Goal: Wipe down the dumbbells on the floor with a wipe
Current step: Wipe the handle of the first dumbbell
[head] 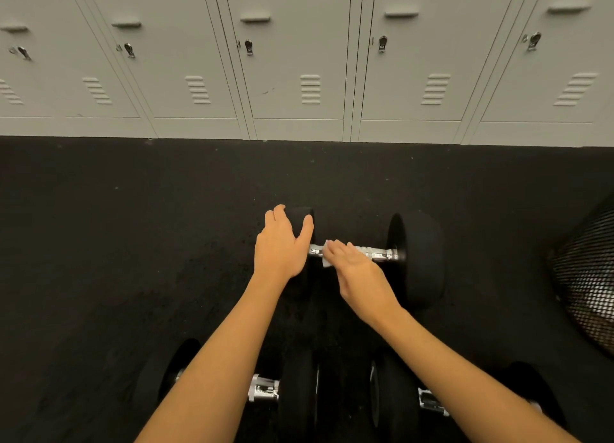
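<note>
1. A black rubber-headed dumbbell with a chrome knurled handle (415, 256) lies on the dark speckled rubber floor (133, 243), its handle running left to right, in the middle of the scene and well short of the lockers.
2. The left hand (282, 243) rests on the top of this dumbbell's left head, fingers curved over the far side and thumb lying along the inner face, so it grips the head from above.
3. The right hand (358, 269) lies over the left half of the chrome handle, with a small white crumpled wipe (327, 258) held under it against the metal. The fingers curl down over the wipe and the bar; a corner of the wipe sticks out to the left of the hand and another peeks out past the fingertips.
4. The right part of the handle and the large right head are uncovered.
5. Nearer to the person, two more black dumbbells lie side by side on the floor: the near left dumbbell (292, 392) and the near right dumbbell (395, 399). Both are partly hidden by the forearms, and their inner heads sit just beside each other.
6. A black wire-mesh bin (584, 283) stands at the right edge.
7. A row of pale grey metal lockers (299, 60) with small latches and vent slots lines the far side.
</note>
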### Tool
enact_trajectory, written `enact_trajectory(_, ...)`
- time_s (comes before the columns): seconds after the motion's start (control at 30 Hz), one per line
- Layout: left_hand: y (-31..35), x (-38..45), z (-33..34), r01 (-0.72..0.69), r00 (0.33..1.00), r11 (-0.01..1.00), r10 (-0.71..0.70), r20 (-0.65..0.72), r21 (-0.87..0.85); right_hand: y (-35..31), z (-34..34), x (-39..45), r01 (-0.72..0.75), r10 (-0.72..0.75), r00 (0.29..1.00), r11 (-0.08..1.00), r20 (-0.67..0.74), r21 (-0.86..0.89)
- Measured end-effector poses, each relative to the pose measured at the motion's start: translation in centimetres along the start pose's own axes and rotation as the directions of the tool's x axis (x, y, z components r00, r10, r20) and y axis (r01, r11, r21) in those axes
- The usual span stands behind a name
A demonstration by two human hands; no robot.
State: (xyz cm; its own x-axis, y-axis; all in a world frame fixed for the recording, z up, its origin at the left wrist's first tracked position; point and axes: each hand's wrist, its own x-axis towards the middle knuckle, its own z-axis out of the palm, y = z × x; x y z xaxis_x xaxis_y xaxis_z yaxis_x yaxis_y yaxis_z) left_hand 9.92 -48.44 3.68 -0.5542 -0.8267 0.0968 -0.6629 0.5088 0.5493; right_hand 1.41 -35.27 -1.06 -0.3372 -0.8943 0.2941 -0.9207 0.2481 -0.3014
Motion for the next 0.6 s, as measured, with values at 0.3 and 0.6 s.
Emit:
enact_trajectory(0.3, 0.1, 0.2, 0.1, 0.009, 1.0, 1.0, -0.009, 0.003, -0.002, 0.9, -0.5, 0.2, -0.065, 0.065, 0.998, 0.997, -0.004, -0.051)
enact_trajectory(0.6, 0.3, 0.1, -0.1, 0.01, 1.0, 1.0, -0.01, 0.004, 0.005, -1.2, 0.0, 2.8, 0.01, -0.012, 0.996, 1.0, 0.089, 0.025)
